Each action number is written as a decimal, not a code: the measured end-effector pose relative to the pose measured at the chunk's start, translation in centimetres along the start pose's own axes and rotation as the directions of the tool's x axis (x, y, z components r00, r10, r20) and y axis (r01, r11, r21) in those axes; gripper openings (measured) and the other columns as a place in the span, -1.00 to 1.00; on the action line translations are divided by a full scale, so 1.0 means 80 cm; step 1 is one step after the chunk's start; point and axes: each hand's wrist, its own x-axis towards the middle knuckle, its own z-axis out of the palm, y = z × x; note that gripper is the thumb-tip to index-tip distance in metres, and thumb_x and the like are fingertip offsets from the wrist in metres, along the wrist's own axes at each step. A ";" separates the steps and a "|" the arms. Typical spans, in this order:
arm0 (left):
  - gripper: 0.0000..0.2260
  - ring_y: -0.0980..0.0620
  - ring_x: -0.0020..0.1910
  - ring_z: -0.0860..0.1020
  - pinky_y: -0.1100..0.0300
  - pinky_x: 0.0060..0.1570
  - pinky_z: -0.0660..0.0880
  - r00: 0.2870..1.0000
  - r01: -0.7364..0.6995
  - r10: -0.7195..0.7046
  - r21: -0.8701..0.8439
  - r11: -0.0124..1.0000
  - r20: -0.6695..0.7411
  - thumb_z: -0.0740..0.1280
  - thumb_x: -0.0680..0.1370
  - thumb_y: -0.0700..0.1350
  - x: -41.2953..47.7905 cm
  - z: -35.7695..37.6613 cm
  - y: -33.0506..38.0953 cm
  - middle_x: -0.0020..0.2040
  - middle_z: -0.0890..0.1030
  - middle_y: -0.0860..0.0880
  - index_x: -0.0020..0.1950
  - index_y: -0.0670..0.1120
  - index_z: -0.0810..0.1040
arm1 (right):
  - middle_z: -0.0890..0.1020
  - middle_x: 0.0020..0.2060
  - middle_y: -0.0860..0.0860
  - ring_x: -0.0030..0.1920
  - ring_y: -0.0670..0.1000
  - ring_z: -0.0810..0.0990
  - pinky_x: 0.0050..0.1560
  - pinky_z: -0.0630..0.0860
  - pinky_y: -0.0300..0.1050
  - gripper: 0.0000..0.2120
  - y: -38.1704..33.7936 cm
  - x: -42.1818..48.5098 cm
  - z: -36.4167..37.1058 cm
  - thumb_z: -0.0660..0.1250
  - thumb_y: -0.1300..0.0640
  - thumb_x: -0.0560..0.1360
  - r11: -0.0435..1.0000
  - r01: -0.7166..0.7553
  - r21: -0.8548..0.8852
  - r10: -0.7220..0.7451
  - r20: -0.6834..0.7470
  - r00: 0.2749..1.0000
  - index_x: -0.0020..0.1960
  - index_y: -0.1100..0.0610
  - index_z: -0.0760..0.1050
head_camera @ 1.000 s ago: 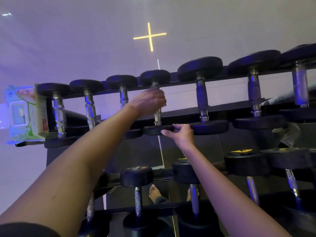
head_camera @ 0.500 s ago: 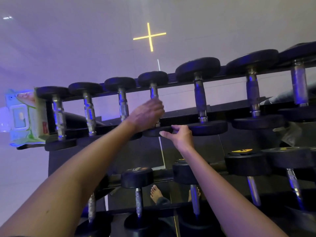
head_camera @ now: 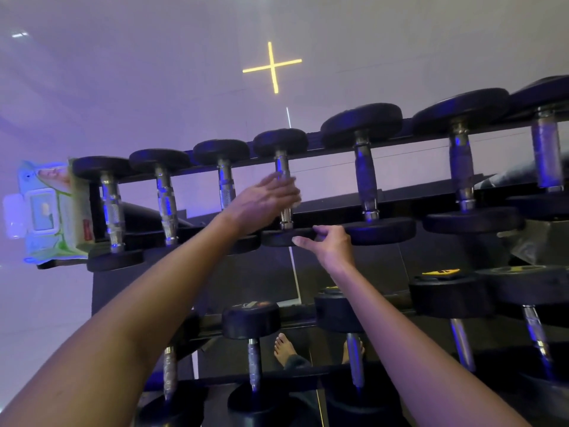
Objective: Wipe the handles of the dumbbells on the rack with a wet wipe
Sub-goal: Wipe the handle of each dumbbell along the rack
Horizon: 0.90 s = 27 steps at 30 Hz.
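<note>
A black rack (head_camera: 428, 194) carries a top row of several black dumbbells with chrome handles. My left hand (head_camera: 261, 203) lies across the handle (head_camera: 281, 167) of the fourth dumbbell from the left. Its fingers are blurred, and a bit of white wet wipe (head_camera: 297, 202) shows at the fingertips. My right hand (head_camera: 328, 243) grips the rim of that dumbbell's near head (head_camera: 277, 238), fingers curled over the edge. To the right stand bigger dumbbells (head_camera: 366, 186).
A green and white pack of wet wipes (head_camera: 49, 211) sits on the rack's left end. A lower tier holds more dumbbells (head_camera: 251, 322). Bare feet (head_camera: 284, 349) show on the floor below, and a pale wall with a yellow cross lies behind.
My left hand slid down the fourth handle and has moved back up, its fingers now looser and blurred. My right hand has stayed on the near head.
</note>
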 end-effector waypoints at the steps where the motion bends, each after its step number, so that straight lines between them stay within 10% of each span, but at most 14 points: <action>1: -0.66 -0.14 0.25 0.51 -0.09 0.32 0.27 0.998 0.057 -0.056 0.024 0.998 -0.021 0.11 0.51 -0.14 0.009 0.000 -0.007 0.18 0.61 -0.08 0.16 -0.12 0.61 | 0.60 0.12 0.12 0.15 0.09 0.56 0.18 0.46 -0.07 -0.36 0.000 0.000 0.000 0.55 0.00 0.30 1.000 0.000 0.000 0.000 0.003 1.000 0.29 0.23 0.47; 5: -0.66 -0.18 0.29 0.47 -0.11 0.30 0.32 0.947 0.306 -0.308 -0.037 0.951 -0.091 0.11 0.54 -0.12 0.017 0.007 0.002 0.25 0.56 -0.10 0.21 -0.12 0.58 | 0.61 0.08 0.12 0.12 0.09 0.57 0.16 0.46 -0.06 -0.38 0.001 0.000 0.000 0.54 0.02 0.31 1.000 -0.004 0.001 0.004 0.003 1.000 0.29 0.23 0.47; 12: -0.73 -0.18 0.12 0.57 0.00 0.15 0.47 0.942 0.255 -0.276 -0.129 0.958 -0.193 0.21 0.51 -0.11 -0.001 0.005 0.017 0.12 0.65 -0.02 0.07 -0.07 0.66 | 0.60 0.11 0.12 0.15 0.10 0.56 0.17 0.46 -0.07 -0.38 0.001 0.001 0.001 0.56 0.00 0.29 1.000 -0.016 -0.003 0.016 0.000 1.000 0.27 0.21 0.49; 15: -0.86 -0.01 -0.02 0.54 0.34 -0.02 0.45 0.663 0.531 -0.736 -0.608 0.590 -0.136 0.36 0.51 -0.20 0.029 -0.005 0.021 0.04 0.62 -0.01 0.02 -0.13 0.67 | 0.60 0.11 0.11 0.15 0.10 0.56 0.18 0.47 -0.04 -0.38 0.002 0.002 0.001 0.55 0.00 0.29 1.000 -0.022 0.013 0.022 -0.001 1.000 0.26 0.22 0.48; 18: -0.95 0.05 -0.12 0.57 0.24 -0.13 0.49 0.387 0.585 -0.919 -0.790 0.184 0.072 0.42 0.47 -0.18 0.022 0.004 0.047 -0.09 0.59 0.04 -0.09 -0.07 0.64 | 0.60 0.11 0.12 0.15 0.11 0.56 0.18 0.47 -0.04 -0.38 0.003 0.002 0.001 0.56 0.01 0.29 1.000 -0.021 0.004 0.021 -0.006 1.000 0.26 0.23 0.49; 27: -0.80 -0.07 -0.05 0.59 0.13 -0.01 0.48 0.254 0.520 -0.928 -0.847 -0.107 0.273 0.24 0.59 -0.15 0.043 0.004 0.031 0.00 0.64 -0.18 0.17 -0.16 0.53 | 0.61 0.10 0.14 0.14 0.11 0.57 0.20 0.47 0.01 -0.37 0.006 0.005 0.004 0.57 0.01 0.27 1.000 -0.016 0.025 0.016 -0.020 1.000 0.25 0.22 0.50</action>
